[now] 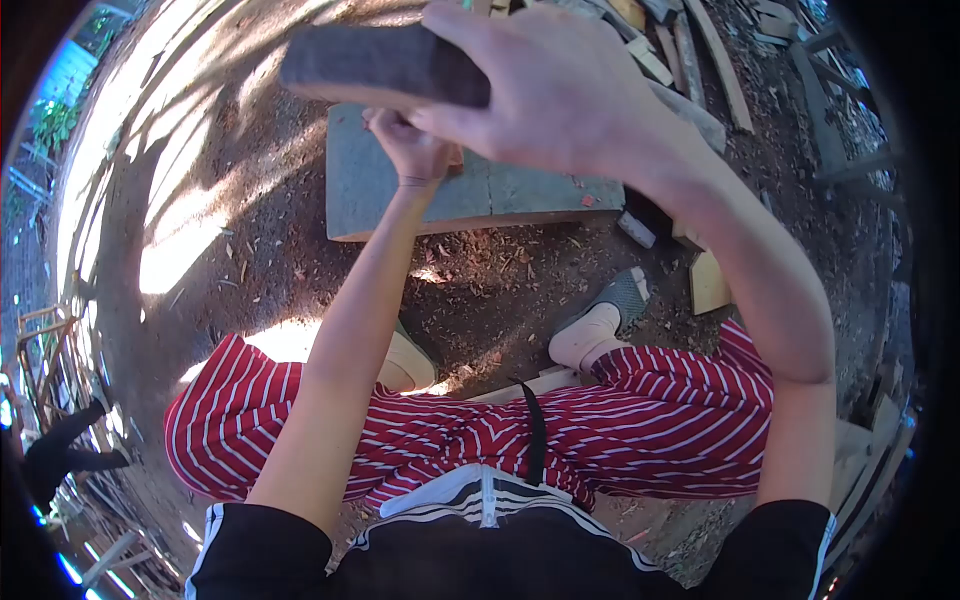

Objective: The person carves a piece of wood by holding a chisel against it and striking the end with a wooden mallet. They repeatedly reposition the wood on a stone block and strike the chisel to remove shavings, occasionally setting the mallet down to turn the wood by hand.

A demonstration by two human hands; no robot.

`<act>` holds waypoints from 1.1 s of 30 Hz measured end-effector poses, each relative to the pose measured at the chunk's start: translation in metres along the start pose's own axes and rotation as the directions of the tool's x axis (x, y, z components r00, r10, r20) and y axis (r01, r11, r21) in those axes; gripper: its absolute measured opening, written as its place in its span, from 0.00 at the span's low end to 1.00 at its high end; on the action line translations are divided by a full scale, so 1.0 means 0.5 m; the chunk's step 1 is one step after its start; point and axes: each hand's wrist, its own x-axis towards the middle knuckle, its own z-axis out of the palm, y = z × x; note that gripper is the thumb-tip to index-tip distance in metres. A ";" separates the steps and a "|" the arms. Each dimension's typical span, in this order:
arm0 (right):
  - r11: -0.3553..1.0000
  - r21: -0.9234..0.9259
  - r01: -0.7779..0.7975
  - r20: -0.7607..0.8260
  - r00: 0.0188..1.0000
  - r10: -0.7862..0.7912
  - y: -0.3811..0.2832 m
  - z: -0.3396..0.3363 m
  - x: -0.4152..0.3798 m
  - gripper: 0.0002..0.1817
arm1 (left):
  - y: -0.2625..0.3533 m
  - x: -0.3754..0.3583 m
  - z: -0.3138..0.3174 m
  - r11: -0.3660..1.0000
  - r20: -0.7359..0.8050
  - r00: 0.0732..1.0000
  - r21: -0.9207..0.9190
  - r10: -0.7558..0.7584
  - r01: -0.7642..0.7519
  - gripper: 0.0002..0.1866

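Note:
Raised over the work block, my right hand point(560, 90) grips a thick, dark wooden block point(350, 62) by its right end, fingers over the top and thumb below. Beneath it my left hand point(415, 152) is closed in a fist at a grey, flat-topped work block point(540, 185). A small reddish-brown bit point(456, 157) shows beside the left hand's right edge. What the left fingers hold is hidden, partly behind the dark block. The work block lies low in front of my feet.
Shavings and chips cover the dirt floor point(480, 270). Lumber offcuts point(670, 50) lie at the upper right, and a pale wood piece point(709, 283) is near my right knee. My sandalled foot point(600, 325) is just before the work block. A dark animal-like shape point(70, 450) is at the far left.

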 end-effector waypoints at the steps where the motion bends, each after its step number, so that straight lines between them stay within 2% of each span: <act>1: 1.000 -0.011 -0.019 -0.005 1.000 0.019 0.003 -0.007 0.005 0.25 | 0.023 0.009 0.005 0.999 0.007 1.000 -0.041 0.016 -0.016 0.17; 2: 0.989 0.140 -0.039 -0.032 0.999 0.044 0.013 -0.013 0.013 0.25 | 0.042 0.015 0.012 0.998 0.020 1.000 -0.056 0.002 -0.001 0.17; 3: 0.952 0.300 -0.052 -0.045 0.997 0.069 0.015 -0.008 0.013 0.26 | 0.062 0.014 0.006 0.979 0.102 0.988 -0.159 -0.115 0.130 0.17; 4: 0.949 0.308 -0.062 -0.030 0.997 0.075 0.013 0.018 0.008 0.26 | 0.068 0.011 -0.006 0.935 0.184 0.959 -0.247 -0.214 0.256 0.17; 5: 0.981 0.176 -0.086 -0.092 0.990 0.104 0.015 0.059 0.005 0.26 | 0.032 0.003 -0.011 0.937 0.178 0.962 -0.244 -0.208 0.248 0.17; 6: 0.992 0.042 -0.116 -0.173 0.977 0.122 0.018 0.100 0.002 0.27 | -0.034 -0.007 -0.008 0.997 0.125 0.992 -0.069 -0.025 0.034 0.16; 7: 0.983 -0.090 -0.162 -0.261 0.956 0.133 0.021 0.123 0.002 0.27 | -0.011 0.015 0.000 0.977 0.106 0.979 0.112 0.171 -0.183 0.15; 8: 0.982 -0.100 -0.160 -0.260 0.957 0.129 0.034 0.134 -0.001 0.29 | 0.017 0.008 -0.014 0.994 -0.005 0.999 -0.105 0.040 -0.041 0.13; 9: 0.980 -0.104 -0.170 -0.270 0.953 0.137 0.038 0.124 -0.004 0.29 | 0.051 0.029 -0.013 0.992 0.003 0.999 -0.115 0.047 -0.047 0.13; 11: 0.953 0.195 -0.230 -0.189 0.945 0.267 0.038 0.107 -0.012 0.30 | 0.084 0.046 -0.029 0.966 0.133 0.991 -0.249 -0.033 0.065 0.11; 12: 0.883 0.381 -0.275 -0.109 0.935 0.339 0.037 0.098 -0.020 0.32 | 0.101 0.050 -0.037 0.888 0.195 0.951 -0.353 -0.238 0.295 0.09; 13: 0.882 0.385 -0.272 -0.098 0.938 0.332 0.024 0.112 -0.018 0.32 | 0.118 0.063 -0.039 0.847 0.217 0.944 -0.424 -0.250 0.322 0.08; 14: 0.960 0.232 -0.155 -0.525 0.811 0.258 0.003 0.133 -0.012 0.28 | 0.123 0.073 -0.040 0.830 0.205 0.942 -0.447 -0.266 0.332 0.08; 15: 0.993 0.034 -0.115 -0.844 0.528 0.090 -0.007 0.156 -0.010 0.26 | 0.124 0.082 -0.036 0.813 0.199 0.940 -0.473 -0.277 0.340 0.08; 16: 0.908 0.414 -0.066 -0.409 0.878 0.250 0.130 0.183 -0.019 0.36 | 0.120 0.085 -0.031 0.816 0.201 0.941 -0.470 -0.272 0.336 0.08; 17: 0.909 0.412 -0.065 -0.413 0.876 0.250 0.142 0.194 -0.031 0.36 | 0.112 0.085 -0.022 0.857 0.195 0.954 -0.425 -0.229 0.293 0.07; 19: 0.853 0.455 -0.256 -0.199 0.905 0.377 0.151 0.204 -0.043 0.40 | 0.118 0.077 -0.009 0.891 0.192 0.963 -0.379 -0.189 0.251 0.06; 21: 0.835 0.471 -0.283 -0.176 0.898 0.404 0.151 0.216 -0.055 0.41 | 0.124 0.063 -0.007 0.890 0.280 0.941 -0.354 -0.192 0.287 0.06; 25: 0.809 0.462 -0.364 -0.085 0.890 0.448 0.150 0.215 -0.063 0.41 | 0.114 0.049 -0.004 0.907 0.264 0.942 -0.309 -0.206 0.285 0.07; 29: 0.821 0.476 -0.316 -0.131 0.897 0.422 0.133 0.192 -0.049 0.40 | 0.084 0.049 -0.001 0.933 0.236 0.962 -0.293 -0.140 0.207 0.07; 31: 0.872 0.483 -0.080 -0.404 0.863 0.303 0.100 0.162 -0.029 0.37 | 0.087 0.044 -0.002 0.911 0.263 0.946 -0.311 -0.191 0.270 0.09; 32: 0.871 0.485 -0.078 -0.405 0.863 0.303 0.071 0.137 -0.029 0.37 | 0.094 0.039 -0.004 0.912 0.264 0.946 -0.309 -0.190 0.269 0.09; 33: 0.877 0.481 -0.001 -0.465 0.847 0.256 0.023 0.092 -0.030 0.31 | 0.117 0.035 -0.006 0.920 0.274 0.947 -0.303 -0.166 0.249 0.10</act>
